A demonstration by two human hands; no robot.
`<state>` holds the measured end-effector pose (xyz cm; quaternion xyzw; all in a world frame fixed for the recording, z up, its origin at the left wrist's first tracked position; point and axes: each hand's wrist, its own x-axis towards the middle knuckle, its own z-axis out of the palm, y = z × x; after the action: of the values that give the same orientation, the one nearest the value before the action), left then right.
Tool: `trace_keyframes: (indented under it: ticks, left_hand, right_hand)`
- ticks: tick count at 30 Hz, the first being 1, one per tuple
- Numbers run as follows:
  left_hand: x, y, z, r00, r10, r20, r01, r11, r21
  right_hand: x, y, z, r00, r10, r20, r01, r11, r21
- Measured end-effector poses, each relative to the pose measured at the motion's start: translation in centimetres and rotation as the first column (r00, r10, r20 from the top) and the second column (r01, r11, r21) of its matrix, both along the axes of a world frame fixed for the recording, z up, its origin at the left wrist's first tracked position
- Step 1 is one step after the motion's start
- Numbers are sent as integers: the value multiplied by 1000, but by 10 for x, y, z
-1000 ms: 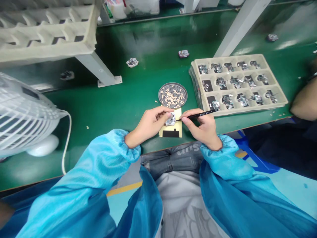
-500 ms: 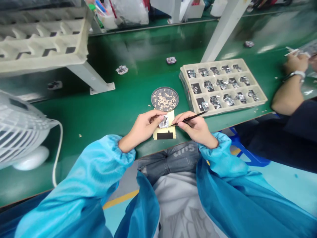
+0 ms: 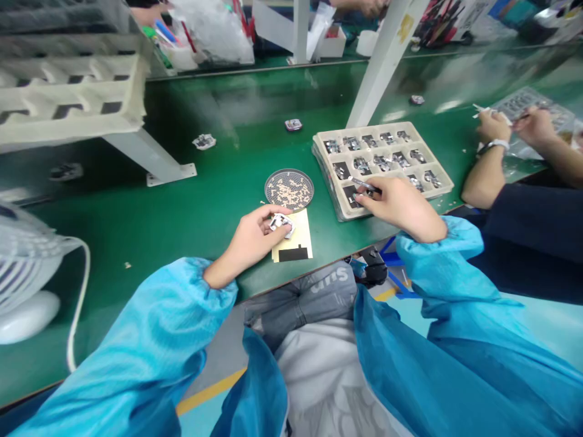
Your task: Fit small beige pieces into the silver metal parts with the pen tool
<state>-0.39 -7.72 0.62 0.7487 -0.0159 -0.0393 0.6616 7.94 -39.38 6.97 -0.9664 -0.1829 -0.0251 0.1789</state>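
My left hand (image 3: 255, 235) is closed on a small white and silver part (image 3: 281, 224), holding it by the edges above a pale yellow pad (image 3: 303, 233) with a black strip on its lower part. My right hand (image 3: 394, 203) has the dark slim tweezers (image 3: 364, 183) tucked in its fingers. Its thumb and fingertips reach into the front left pocket of the cream tray (image 3: 328, 197), near a small metal piece there; whether they grip that piece cannot be made out. Other pockets hold similar metal pieces (image 3: 362, 165).
A round dark dish (image 3: 268, 182) of tiny tan bits lies behind the pad. Loose parts (image 3: 204, 141) dot the green table (image 3: 182, 218). A white fan (image 3: 27, 261) and a raised tray (image 3: 73, 115) stand left, a white post (image 3: 380, 67) behind. A co-worker's hands (image 3: 494, 127) work at right.
My right hand has moved from the white part to the tray at right, carrying the tweezers. My left hand keeps the part, now tilted. The view has shifted to the right.
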Motion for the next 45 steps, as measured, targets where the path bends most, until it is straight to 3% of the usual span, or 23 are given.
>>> trace_keyframes:
  ticks: [4,7,10,12,15,18,22,27,34,40,45]
  left_hand:
    - [0,-1,3,996,28,-83,-36,994,-105]
    - [-1,-3,5,995,20,-98,-37,984,-177]
    - [0,-3,6,995,24,-96,-43,980,-196]
    - [0,-3,9,995,41,-92,-59,977,-206]
    - [2,-1,12,993,63,-101,-84,972,-220]
    - [3,3,12,994,68,-87,-87,964,-249]
    - [3,7,9,998,64,-11,-65,958,-280]
    - [1,7,11,988,101,120,-75,976,-203]
    - [0,7,11,982,81,169,-57,989,-137]
    - [-1,8,1,967,-12,255,41,993,-109]
    - [-1,9,-3,941,-55,335,41,998,49]
  right_hand:
    - [-1,-2,12,999,27,23,-27,1000,9]
    - [-10,0,18,1000,13,22,-18,971,240]
    - [-24,18,17,1000,-2,20,-9,843,537]
    - [-35,39,10,997,75,-13,-48,748,662]
    - [-47,72,-9,961,259,-99,-79,599,797]
    - [-53,96,-30,908,325,-265,60,524,850]
    - [-54,111,-46,856,341,-388,174,517,838]
    - [-52,118,-52,841,343,-418,199,522,829]
    - [-48,122,-53,830,333,-448,212,555,804]
    - [-46,118,-51,797,362,-483,252,527,811]
    - [-45,116,-52,783,366,-503,292,498,817]
